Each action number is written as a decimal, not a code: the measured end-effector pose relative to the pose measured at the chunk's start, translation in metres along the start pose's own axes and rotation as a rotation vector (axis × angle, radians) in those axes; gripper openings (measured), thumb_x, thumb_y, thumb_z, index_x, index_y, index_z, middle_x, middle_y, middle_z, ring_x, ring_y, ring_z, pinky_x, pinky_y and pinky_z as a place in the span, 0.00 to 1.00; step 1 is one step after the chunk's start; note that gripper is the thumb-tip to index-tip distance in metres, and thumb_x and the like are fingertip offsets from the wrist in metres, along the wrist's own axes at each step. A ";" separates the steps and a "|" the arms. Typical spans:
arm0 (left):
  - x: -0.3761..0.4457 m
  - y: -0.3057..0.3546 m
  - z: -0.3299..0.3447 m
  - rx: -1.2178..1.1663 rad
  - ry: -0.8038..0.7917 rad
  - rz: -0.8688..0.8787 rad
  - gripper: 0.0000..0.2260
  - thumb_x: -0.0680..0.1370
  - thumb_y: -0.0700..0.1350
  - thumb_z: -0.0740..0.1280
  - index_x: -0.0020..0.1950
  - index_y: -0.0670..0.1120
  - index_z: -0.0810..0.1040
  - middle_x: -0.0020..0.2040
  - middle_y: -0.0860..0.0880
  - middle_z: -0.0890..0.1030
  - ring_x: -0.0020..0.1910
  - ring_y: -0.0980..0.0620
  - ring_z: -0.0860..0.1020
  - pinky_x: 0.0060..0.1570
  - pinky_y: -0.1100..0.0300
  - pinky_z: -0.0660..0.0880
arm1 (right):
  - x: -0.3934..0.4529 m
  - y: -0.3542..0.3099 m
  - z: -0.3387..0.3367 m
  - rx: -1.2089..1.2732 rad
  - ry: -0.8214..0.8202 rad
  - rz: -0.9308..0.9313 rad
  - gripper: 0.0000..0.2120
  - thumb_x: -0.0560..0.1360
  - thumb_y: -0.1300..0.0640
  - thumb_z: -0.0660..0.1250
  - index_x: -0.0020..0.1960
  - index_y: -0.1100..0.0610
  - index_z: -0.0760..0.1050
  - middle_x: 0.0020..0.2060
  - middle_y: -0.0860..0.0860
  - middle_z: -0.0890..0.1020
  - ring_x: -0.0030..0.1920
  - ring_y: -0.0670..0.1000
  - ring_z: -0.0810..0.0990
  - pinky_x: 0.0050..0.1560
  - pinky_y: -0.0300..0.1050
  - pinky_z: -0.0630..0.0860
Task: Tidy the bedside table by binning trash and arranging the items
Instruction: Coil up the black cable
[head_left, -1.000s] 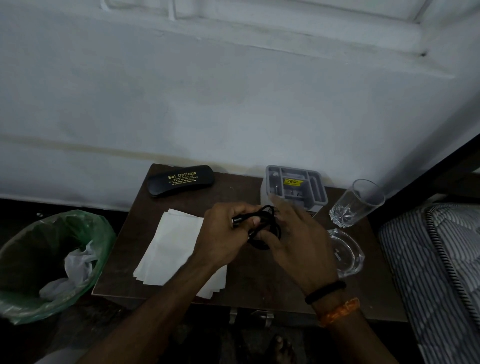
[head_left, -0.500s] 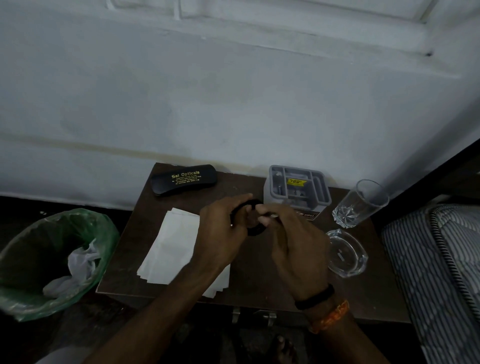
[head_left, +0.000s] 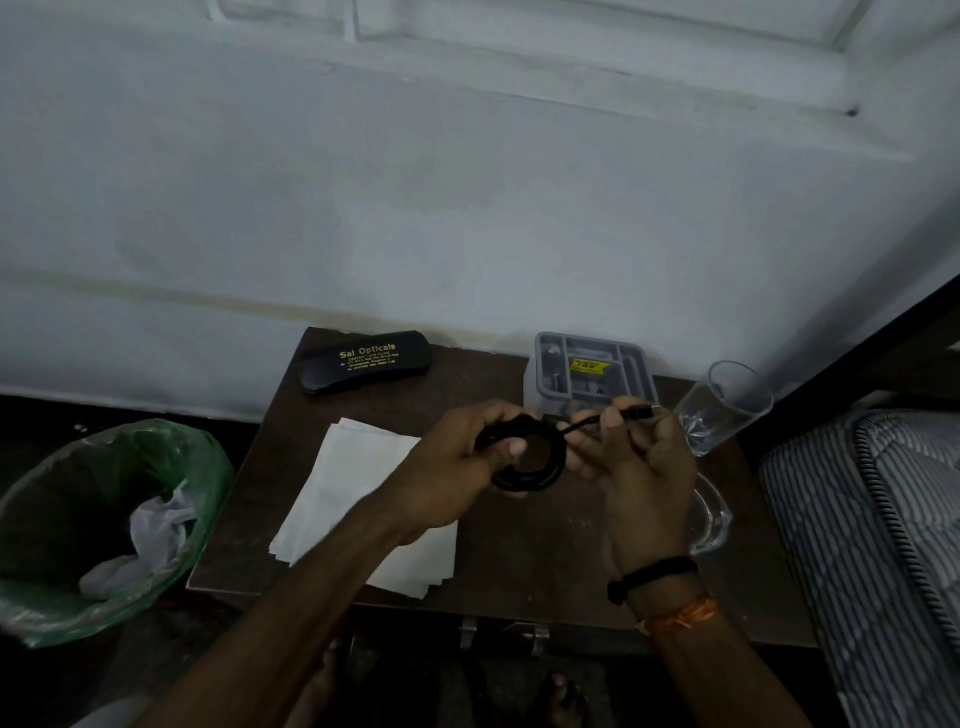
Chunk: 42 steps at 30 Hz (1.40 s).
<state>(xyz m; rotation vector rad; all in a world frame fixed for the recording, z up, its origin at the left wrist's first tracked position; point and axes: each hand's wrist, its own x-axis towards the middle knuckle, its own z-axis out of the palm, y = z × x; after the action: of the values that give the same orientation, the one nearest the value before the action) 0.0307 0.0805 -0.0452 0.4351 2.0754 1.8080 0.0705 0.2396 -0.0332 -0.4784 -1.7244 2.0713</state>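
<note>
Above the middle of the brown bedside table (head_left: 524, 566), a coiled black cable (head_left: 527, 462), gripped by the left hand (head_left: 457, 467) with fingers curled round the loop and thumb pressed on its near side. Just right of the coil, the right hand (head_left: 639, 467), fingers curled, pinching the cable's free end with the plug (head_left: 640, 412) poking out past the fingertips. Left of the coil, flat on the table, a stack of white paper napkins (head_left: 343, 499), partly under the left forearm. Behind the coil toward the wall, a black "Sai Opticals" spectacle case (head_left: 363, 361) and a grey compartmented organiser (head_left: 592, 371) bearing a yellow sticker. Right of the coil, a clear drinking glass (head_left: 724, 405), and a glass ashtray (head_left: 709, 519) partly hidden behind the right wrist. Well left of the coil, on the floor, a green-lined bin (head_left: 98, 525) holding crumpled white paper.
</note>
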 end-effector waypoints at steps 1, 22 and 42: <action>0.000 -0.001 0.001 -0.057 -0.014 -0.039 0.10 0.81 0.36 0.62 0.61 0.43 0.78 0.56 0.46 0.82 0.54 0.49 0.82 0.51 0.54 0.82 | 0.000 0.000 0.000 0.017 0.020 0.027 0.04 0.80 0.63 0.63 0.53 0.56 0.72 0.41 0.54 0.84 0.38 0.48 0.86 0.35 0.40 0.81; 0.002 -0.014 0.011 -0.041 0.230 -0.017 0.15 0.80 0.36 0.63 0.59 0.54 0.81 0.56 0.51 0.84 0.57 0.51 0.81 0.59 0.44 0.78 | 0.005 0.014 -0.005 -0.783 -0.321 -0.271 0.10 0.74 0.48 0.71 0.51 0.52 0.78 0.44 0.43 0.83 0.46 0.39 0.82 0.47 0.31 0.77; 0.001 -0.016 0.017 0.409 0.153 0.171 0.17 0.77 0.35 0.67 0.65 0.44 0.75 0.60 0.47 0.78 0.58 0.54 0.75 0.55 0.80 0.66 | 0.007 0.022 0.003 -0.252 -0.124 0.031 0.14 0.70 0.70 0.73 0.50 0.54 0.81 0.46 0.54 0.84 0.50 0.51 0.84 0.52 0.50 0.81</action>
<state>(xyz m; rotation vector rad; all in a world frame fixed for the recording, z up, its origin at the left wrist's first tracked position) 0.0375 0.0943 -0.0632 0.6127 2.5968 1.5376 0.0613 0.2372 -0.0548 -0.4613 -2.0770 1.9494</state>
